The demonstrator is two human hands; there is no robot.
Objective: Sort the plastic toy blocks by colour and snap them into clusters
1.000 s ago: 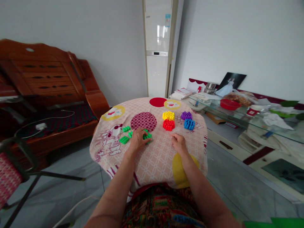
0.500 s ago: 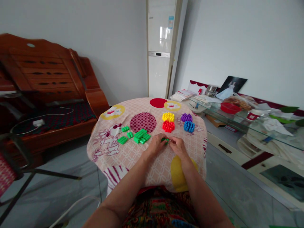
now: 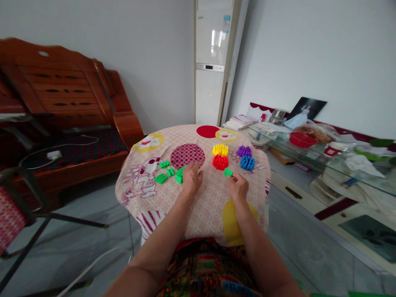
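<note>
My left hand (image 3: 191,179) lies on a pile of green plastic blocks (image 3: 179,175) on the round table (image 3: 204,198), fingers curled over the pieces. My right hand (image 3: 238,185) pinches one green block (image 3: 228,172) and holds it just in front of the red cluster (image 3: 220,162). Behind sit neat clusters of yellow blocks (image 3: 220,149), purple blocks (image 3: 243,151) and blue blocks (image 3: 247,163). More loose green blocks (image 3: 161,178) lie to the left of my left hand.
A patterned cloth covers the table. A wooden bench (image 3: 62,107) with a cable stands at the left, a folding chair (image 3: 18,206) at the near left. A cluttered glass shelf (image 3: 309,144) runs along the right. A white standing unit (image 3: 213,62) is behind.
My hands met in the middle with a green block, then parted. The left hand went back to the green pile; the right now carries the block toward the red cluster.
</note>
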